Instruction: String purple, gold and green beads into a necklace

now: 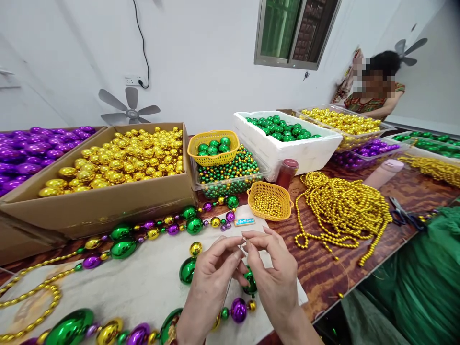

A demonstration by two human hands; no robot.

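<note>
My left hand (214,278) and my right hand (273,268) meet over a white cloth (151,278), fingertips pinched together on a thin pale cord (228,286). The cord runs down past my left thumb; its end between the fingertips is too small to make out. Beneath and around my hands lie a green ball (187,270), a small gold ball (196,248) and a purple ball (238,310), partly hidden. A finished-looking string of purple, green and gold beads (122,248) stretches across the cloth, and large beads (70,328) line its front edge.
Cardboard boxes of gold balls (118,158) and purple balls (32,153) stand at left. Behind are a yellow basket (213,158), a foam box (283,153) and a small basket (289,203). Gold bead strands (341,211), scissors (404,213) and a person (381,91) are at right.
</note>
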